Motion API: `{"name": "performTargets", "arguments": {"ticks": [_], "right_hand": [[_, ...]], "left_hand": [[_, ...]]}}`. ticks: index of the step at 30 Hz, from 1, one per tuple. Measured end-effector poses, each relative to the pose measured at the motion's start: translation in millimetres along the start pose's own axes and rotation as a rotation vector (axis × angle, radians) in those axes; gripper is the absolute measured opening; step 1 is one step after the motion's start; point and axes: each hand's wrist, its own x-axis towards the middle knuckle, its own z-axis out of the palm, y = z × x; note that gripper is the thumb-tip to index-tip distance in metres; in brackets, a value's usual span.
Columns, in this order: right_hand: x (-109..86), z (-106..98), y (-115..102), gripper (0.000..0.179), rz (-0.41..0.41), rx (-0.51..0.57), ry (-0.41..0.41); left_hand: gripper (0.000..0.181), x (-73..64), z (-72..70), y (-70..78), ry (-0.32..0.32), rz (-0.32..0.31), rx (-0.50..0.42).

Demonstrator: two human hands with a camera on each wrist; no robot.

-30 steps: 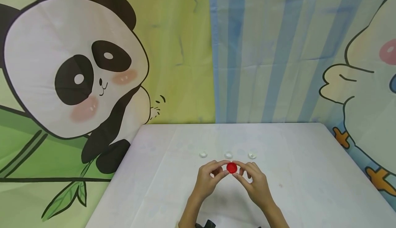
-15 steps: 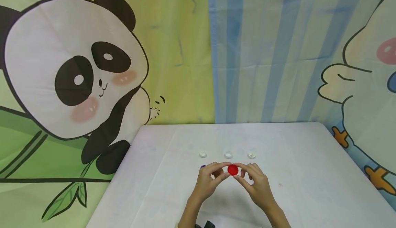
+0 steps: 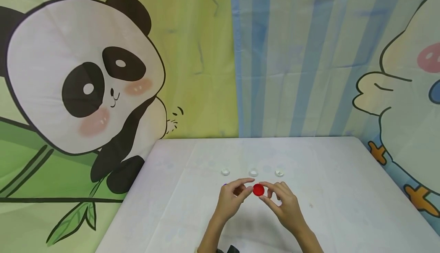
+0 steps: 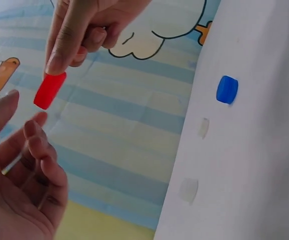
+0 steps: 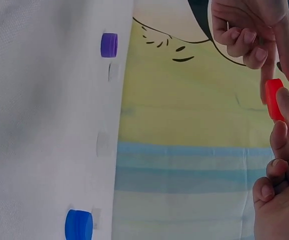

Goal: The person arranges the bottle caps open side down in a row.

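Note:
A round red bottle cap (image 3: 258, 189) is pinched between the thumb and forefinger of my right hand (image 3: 284, 205), raised above the white table. My left hand (image 3: 231, 199) is close beside it, thumb and forefinger spread apart. In the left wrist view a gap shows between the left fingers (image 4: 40, 118) and the red cap (image 4: 50, 91). A purple cap (image 5: 109, 45) and a blue cap (image 5: 79, 225) stand on the table in the right wrist view. From the head, the left hand hides most of the purple one, and the blue one is hidden.
Three small white rings or caps, left (image 3: 225, 172), middle (image 3: 253, 172) and right (image 3: 279, 173), lie in a row beyond the hands on the white table (image 3: 185, 215). Behind the table hangs a curtain (image 3: 203, 73) printed with a panda and stripes.
Both hands held the red cap earlier. The left fingers have now let go and parted from it, while the right hand keeps it almost in place. A sliver of purple cap has come into sight.

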Motion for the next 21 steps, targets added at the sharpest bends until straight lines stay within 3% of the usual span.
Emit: {"name": "performTargets", "arguments": {"ticks": [5,8,12,21], "right_hand": [[0.5,1.2,0.1,0.045,-0.015,-0.002,0.013],[-0.1,2.4,1.2,0.045,-0.028,0.006,0.021],[-1.9,2.8,2.4,0.044,-0.026,0.011,0.015],[-3.0,2.2,1.9,0.044,-0.019,0.007,-0.005]], "left_hand": [[0.023,1.4,-3.4,7.7,-0.041,-0.240,-0.087],[0.020,1.8,-6.9,21.1,-0.075,-0.310,-0.140],[0.021,2.1,-10.4,35.7,-0.095,-0.359,-0.177],[0.022,-0.1,-8.3,35.4,-0.093,-0.404,-0.162]]}}
